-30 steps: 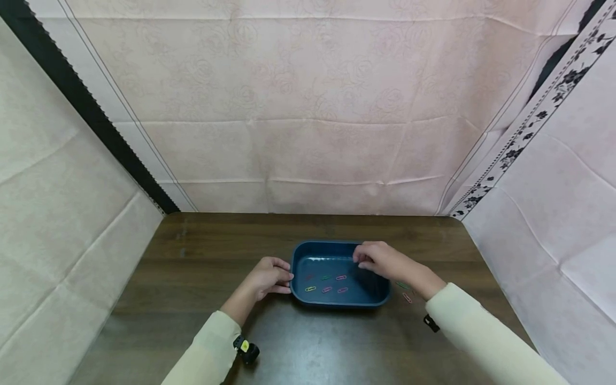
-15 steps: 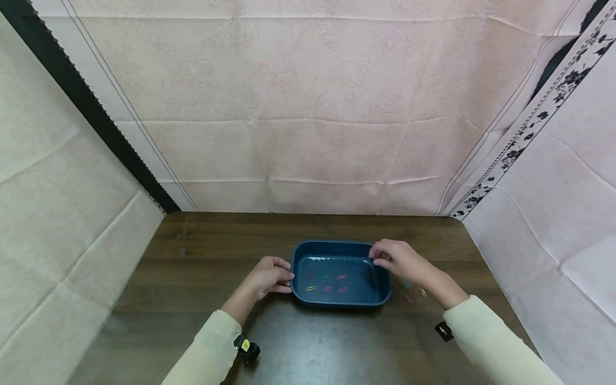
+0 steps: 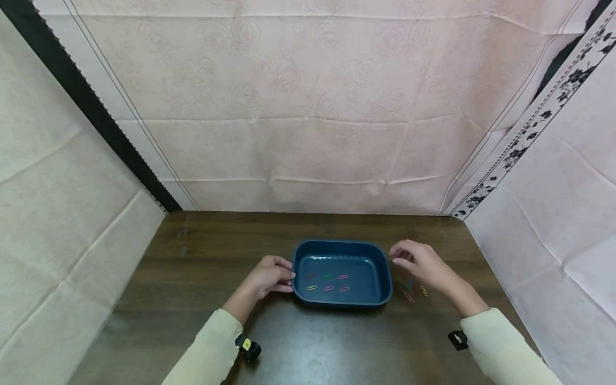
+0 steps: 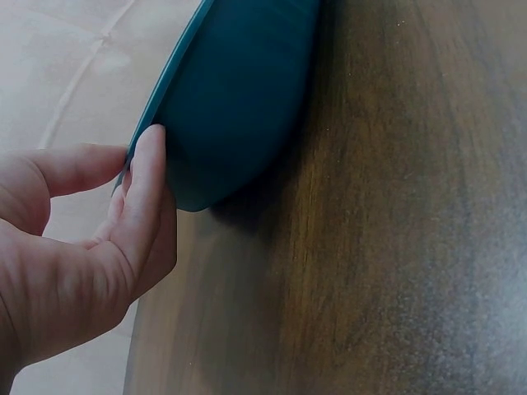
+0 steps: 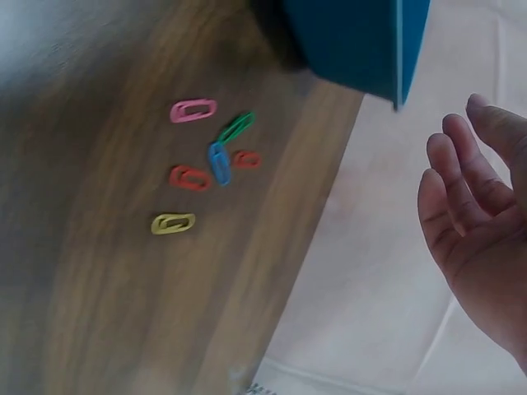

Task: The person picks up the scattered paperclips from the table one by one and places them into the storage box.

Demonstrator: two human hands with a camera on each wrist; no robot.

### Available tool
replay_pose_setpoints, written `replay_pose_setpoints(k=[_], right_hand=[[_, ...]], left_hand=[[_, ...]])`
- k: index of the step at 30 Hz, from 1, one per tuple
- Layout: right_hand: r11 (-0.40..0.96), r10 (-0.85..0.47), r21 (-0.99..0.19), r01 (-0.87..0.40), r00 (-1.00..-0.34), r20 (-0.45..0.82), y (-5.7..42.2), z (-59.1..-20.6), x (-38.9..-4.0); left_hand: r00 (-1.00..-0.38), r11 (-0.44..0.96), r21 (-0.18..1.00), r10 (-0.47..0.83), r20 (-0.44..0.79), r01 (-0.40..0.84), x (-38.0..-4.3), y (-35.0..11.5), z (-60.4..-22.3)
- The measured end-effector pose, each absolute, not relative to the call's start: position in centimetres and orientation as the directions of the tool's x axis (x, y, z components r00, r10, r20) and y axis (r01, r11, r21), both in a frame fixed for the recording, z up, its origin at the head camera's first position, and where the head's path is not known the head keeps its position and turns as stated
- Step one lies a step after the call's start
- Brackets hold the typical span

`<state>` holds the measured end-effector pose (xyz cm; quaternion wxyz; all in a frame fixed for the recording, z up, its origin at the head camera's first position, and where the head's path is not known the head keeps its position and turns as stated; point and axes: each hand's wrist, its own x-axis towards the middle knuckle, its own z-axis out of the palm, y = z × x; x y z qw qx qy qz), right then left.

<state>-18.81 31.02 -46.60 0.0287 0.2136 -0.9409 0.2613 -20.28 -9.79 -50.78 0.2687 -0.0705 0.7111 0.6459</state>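
Observation:
My left hand [image 3: 272,277] pinches the left rim of a blue rectangular tray [image 3: 343,302]; in the left wrist view thumb and fingers sit on either side of the rim [image 4: 177,62]. Several small paper clips lie in the tray, among them a yellow paper clip [image 3: 312,287] and a green one. Just off the tray's right end hovers my right hand [image 3: 423,262], its fingers loosely bent with nothing between them. Under and beside it on the table lie several more paper clips: pink [image 5: 193,110], green [image 5: 236,127], blue [image 5: 219,163], yellow [image 5: 173,223] and two red.
The brown wooden table [image 3: 231,235] is bounded at the back by a pale patterned cloth [image 3: 313,160]. Similar cloth hangs along the left and right sides. Each wrist bears a small black camera strapped on at the sleeve.
My right hand has moved rightward from over the tray to beyond its right rim, uncovering the loose paper clips there. The left hand keeps its hold on the tray, which stays in place.

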Motion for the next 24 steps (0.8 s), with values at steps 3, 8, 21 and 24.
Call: replay_pose_setpoints(k=[3,8,21,24], right_hand=[[0.788,-0.359,-0.478,-0.389,-0.92,0.157,31.8,-47.1,-18.7],[0.804,-0.309,-0.486,-0.342,-0.939,0.15,32.8,-48.0,-18.7],[0.831,-0.157,-0.541,-0.13,-0.988,-0.005,34.1,-51.6,-19.1],[0.832,-0.147,-0.544,-0.106,-0.989,-0.032,34.1,-52.1,-19.2]], left_hand=[[-0.847,0.156,0.882,0.245,-0.471,-0.445,-20.3,-9.8,-50.8],[-0.849,0.16,0.883,0.244,-0.468,-0.441,-20.2,-9.8,-50.7],[-0.853,0.149,0.889,0.251,-0.458,-0.434,-20.2,-9.8,-50.7],[-0.853,0.149,0.89,0.253,-0.457,-0.432,-20.2,-9.8,-50.7]])
